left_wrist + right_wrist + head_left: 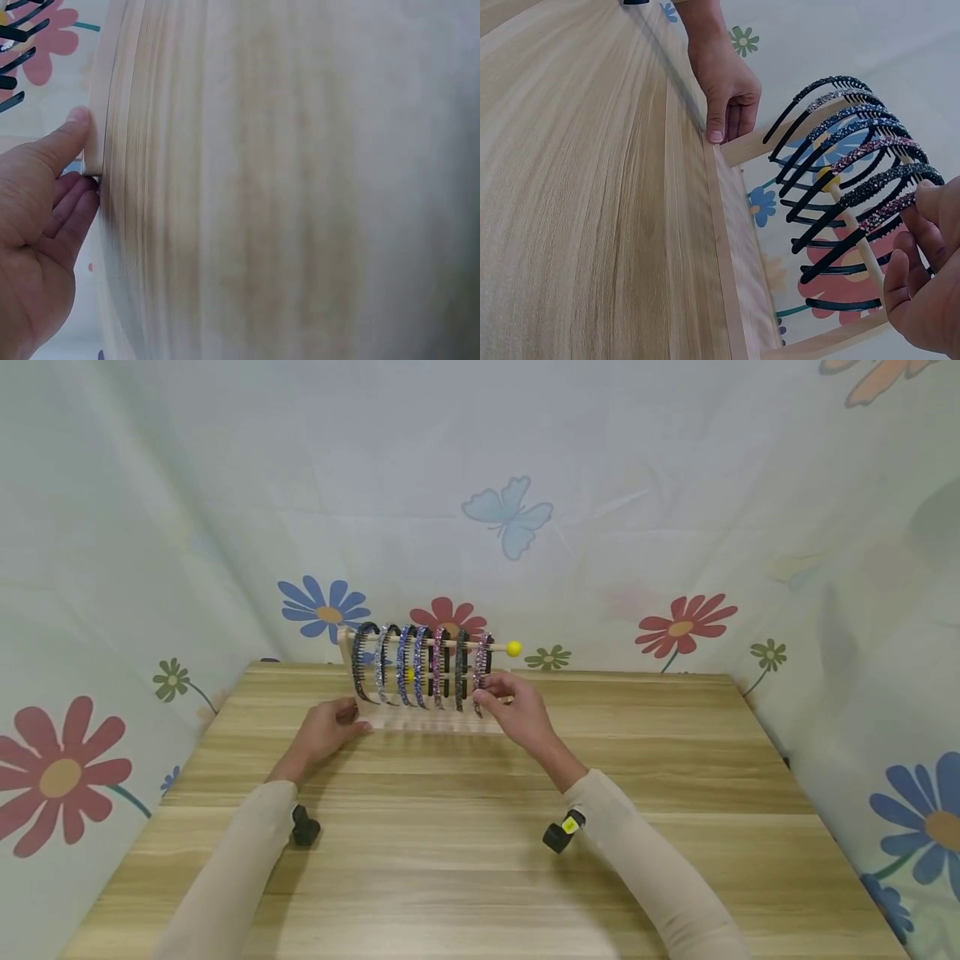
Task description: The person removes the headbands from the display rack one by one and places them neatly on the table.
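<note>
A wooden headband rack (435, 722) stands near the table's back edge, with several glittery toothed headbands hung along its upper rod in black, silver, blue, pink and dark green. My right hand (522, 712) pinches the rightmost pink glitter headband (478, 677), which still hangs on the rod. In the right wrist view, that headband (889, 214) runs between the thumb and fingers. At the rack's left end, my left hand (324, 732) grips the corner of the base. The left wrist view shows the thumb against the base edge (97, 142), with the other fingers partly hidden behind it.
A yellow ball (513, 648) caps the upper rod's right end; a second yellow ball (827, 177) shows on the lower rod. The wood-grain table (435, 860) spreads in front. Flower-printed cloth (600, 560) hangs behind and at both sides.
</note>
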Demonstrator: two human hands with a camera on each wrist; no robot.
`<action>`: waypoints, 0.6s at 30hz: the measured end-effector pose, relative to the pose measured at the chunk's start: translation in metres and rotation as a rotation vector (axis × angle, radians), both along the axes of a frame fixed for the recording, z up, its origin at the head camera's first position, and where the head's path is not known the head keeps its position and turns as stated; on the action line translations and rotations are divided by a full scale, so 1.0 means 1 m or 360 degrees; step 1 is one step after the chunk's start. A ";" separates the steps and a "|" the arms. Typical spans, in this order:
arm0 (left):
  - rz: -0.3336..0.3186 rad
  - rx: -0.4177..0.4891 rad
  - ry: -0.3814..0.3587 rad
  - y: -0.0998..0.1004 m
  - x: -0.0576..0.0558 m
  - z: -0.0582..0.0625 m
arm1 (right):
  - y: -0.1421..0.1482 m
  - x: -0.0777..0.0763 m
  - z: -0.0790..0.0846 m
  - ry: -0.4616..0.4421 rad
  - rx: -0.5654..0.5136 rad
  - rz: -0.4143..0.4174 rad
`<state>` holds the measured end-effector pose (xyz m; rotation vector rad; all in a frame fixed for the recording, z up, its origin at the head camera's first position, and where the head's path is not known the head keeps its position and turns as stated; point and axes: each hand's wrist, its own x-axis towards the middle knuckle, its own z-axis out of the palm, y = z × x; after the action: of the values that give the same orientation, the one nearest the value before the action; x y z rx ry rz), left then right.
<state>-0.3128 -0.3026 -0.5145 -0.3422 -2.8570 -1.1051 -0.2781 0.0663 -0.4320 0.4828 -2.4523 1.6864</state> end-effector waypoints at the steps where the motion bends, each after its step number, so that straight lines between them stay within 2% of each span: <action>1: 0.0000 0.0002 -0.0004 0.000 0.000 0.000 | 0.000 0.000 0.000 0.0004 0.0001 0.0002; 12: 0.0000 0.0008 -0.0016 0.001 -0.001 0.001 | 0.007 0.000 0.005 -0.0002 0.0030 0.0034; 18: 0.0012 0.0003 -0.0020 0.001 -0.001 0.000 | 0.011 -0.002 0.010 0.0045 0.0028 0.0059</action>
<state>-0.3139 -0.3021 -0.5146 -0.3256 -2.8655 -1.1129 -0.2802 0.0768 -0.4224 0.5537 -2.4552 1.6610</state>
